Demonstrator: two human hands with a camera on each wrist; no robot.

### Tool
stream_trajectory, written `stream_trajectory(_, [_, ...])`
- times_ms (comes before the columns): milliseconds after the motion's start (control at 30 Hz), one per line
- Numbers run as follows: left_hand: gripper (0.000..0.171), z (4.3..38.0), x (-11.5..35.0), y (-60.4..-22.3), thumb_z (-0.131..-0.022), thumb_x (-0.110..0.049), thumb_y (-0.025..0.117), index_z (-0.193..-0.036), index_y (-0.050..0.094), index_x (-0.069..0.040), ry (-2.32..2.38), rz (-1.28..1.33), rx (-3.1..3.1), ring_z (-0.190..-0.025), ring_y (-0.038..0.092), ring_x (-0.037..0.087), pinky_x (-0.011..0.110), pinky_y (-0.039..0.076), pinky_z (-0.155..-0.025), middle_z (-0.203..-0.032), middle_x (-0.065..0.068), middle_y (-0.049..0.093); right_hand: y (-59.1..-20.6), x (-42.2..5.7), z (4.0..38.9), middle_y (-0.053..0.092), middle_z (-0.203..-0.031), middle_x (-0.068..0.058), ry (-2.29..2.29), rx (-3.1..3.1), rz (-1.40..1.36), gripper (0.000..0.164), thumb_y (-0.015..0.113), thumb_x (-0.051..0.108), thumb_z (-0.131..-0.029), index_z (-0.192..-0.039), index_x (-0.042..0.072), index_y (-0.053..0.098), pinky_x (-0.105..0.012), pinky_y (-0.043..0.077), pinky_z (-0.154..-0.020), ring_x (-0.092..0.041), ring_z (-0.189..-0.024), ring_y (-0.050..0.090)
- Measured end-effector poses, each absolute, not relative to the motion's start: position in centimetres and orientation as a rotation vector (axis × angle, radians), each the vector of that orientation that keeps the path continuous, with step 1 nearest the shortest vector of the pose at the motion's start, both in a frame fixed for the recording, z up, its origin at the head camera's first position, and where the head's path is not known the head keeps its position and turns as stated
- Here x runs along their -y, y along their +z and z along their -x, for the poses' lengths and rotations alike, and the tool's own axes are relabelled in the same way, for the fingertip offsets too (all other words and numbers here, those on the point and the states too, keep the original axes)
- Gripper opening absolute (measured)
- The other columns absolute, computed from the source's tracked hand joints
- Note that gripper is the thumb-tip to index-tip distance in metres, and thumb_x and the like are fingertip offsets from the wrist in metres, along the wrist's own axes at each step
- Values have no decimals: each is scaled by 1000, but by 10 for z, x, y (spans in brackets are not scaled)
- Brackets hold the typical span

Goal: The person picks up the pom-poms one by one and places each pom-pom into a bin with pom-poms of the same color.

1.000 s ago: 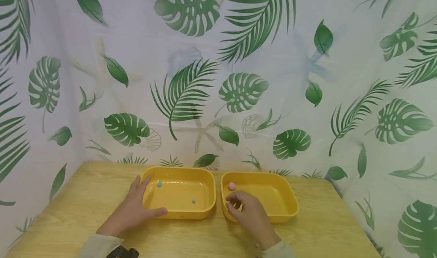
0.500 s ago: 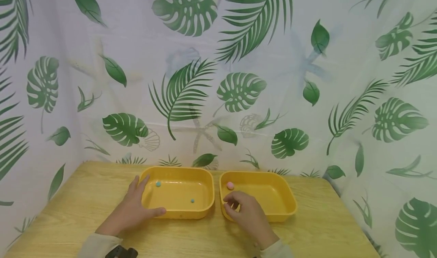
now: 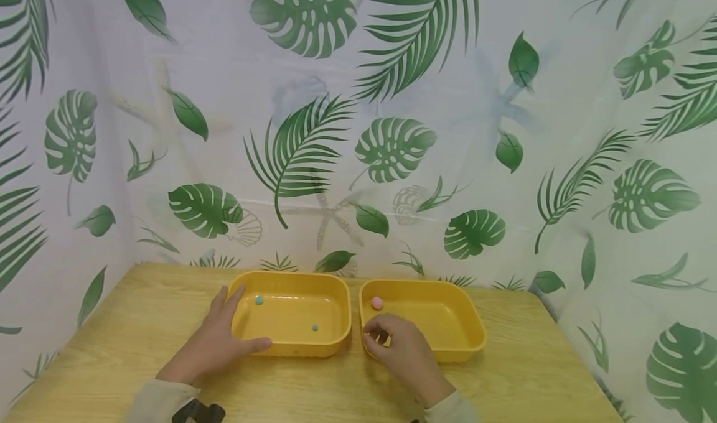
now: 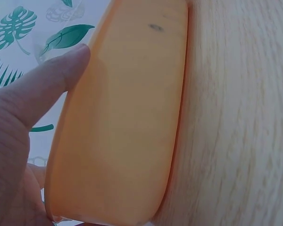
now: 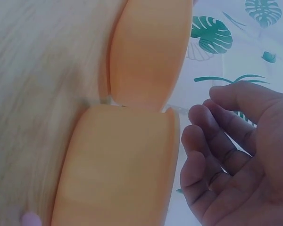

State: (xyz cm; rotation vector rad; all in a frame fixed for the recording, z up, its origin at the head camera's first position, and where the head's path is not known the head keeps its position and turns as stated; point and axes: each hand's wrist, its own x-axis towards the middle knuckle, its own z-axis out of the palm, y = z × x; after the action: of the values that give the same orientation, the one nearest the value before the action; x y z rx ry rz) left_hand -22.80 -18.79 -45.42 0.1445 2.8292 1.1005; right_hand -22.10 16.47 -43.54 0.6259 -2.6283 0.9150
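Note:
Two yellow plastic trays stand side by side on the table. My left hand (image 3: pixel 217 336) is spread at the near left corner of the left tray (image 3: pixel 297 350), thumb along the near rim and fingers by the left end. In the left wrist view the thumb (image 4: pixel 61 75) appears to touch the rim. Inside that tray lie two small blue-green balls, one at the back left (image 3: pixel 259 300), one front right (image 3: pixel 315 328). My right hand (image 3: pixel 404 353) hovers at the near left corner of the right tray (image 3: pixel 467 354), fingers loosely curled around nothing. A pink ball (image 3: pixel 377 303) lies in that tray.
A small pink ball (image 5: pixel 31 219) sits on the wood-grain table (image 3: pixel 313 392) in front of the right tray. Behind the table hangs a white leaf-printed cloth (image 3: pixel 347 236). A narrow gap separates the trays.
The view has shifted slightly. Both hands keep their places at the trays, and the balls in the trays have not moved.

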Motion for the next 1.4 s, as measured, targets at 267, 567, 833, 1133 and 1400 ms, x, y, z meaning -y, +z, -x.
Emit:
stream_trajectory(267, [128,226,188,-456,-79,-66,80,-167,5,-9,1111,-153,-2828,-145,18,67,80,32,-105,-167,33,-8,-434,-164,219,65,-80,17,910,2647,-649,13,78,10,-89,-86,22,73,-23,52,-69,-6,-73,61])
stream_trajectory(567, [128,229,188,-458,-79,-66,80,-167,6,-9,1119,-164,-2828,-145,18,65,79,32,-105,-167,33,-8,-432,-160,217,66,-81,14,897,2670,-749,11,79,9,-88,-87,18,74,-24,53,-69,-8,-73,62])
stream_trajectory(833, [128,230,188,-457,-80,-66,79,-167,4,-9,1106,-181,-2831,-146,15,66,79,33,-105,-167,33,-11,-427,-148,209,65,-82,13,902,2862,-912,6,78,16,-92,-90,17,73,-22,53,-69,-3,-75,59])
stream_trajectory(1133, [129,230,189,-456,-80,-68,79,-167,4,-10,1103,-186,-2840,-146,15,65,79,32,-105,-167,33,-11,-432,-124,195,63,-80,18,727,2983,-1193,6,80,20,-90,-90,20,74,-15,50,-69,4,-72,54])
stream_trajectory(1400, [129,229,190,-457,-79,-67,80,-167,5,-10,1111,-170,-2840,-146,16,65,78,32,-106,-167,33,-9,-445,-99,178,59,-79,23,525,3097,-1448,4,78,28,-91,-89,26,74,-14,47,-68,5,-69,51])
